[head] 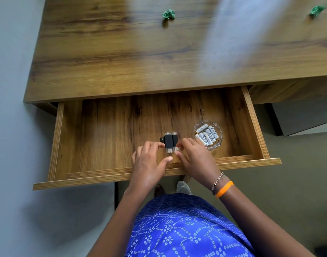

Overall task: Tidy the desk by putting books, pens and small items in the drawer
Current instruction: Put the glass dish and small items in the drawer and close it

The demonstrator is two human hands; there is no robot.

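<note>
Both hands are down in the open drawer (pixel 251 123): my left hand (pixel 149 160) touches the left side of the black memory sticks (pixel 169 141) with its fingertips, my right hand (pixel 194 156) pinches the metal plug of the right one, squaring them into a neat row. They lie near the drawer's front edge, about midway along it. Just beside them, toward the right wall, a glass dish (pixel 219 135) keeps the batteries (pixel 206 135) from rolling. Two green paper balls (pixel 168 14) remain near the desk's (pixel 122 52) far edge, probably rubbish rather than drawer things.
</note>
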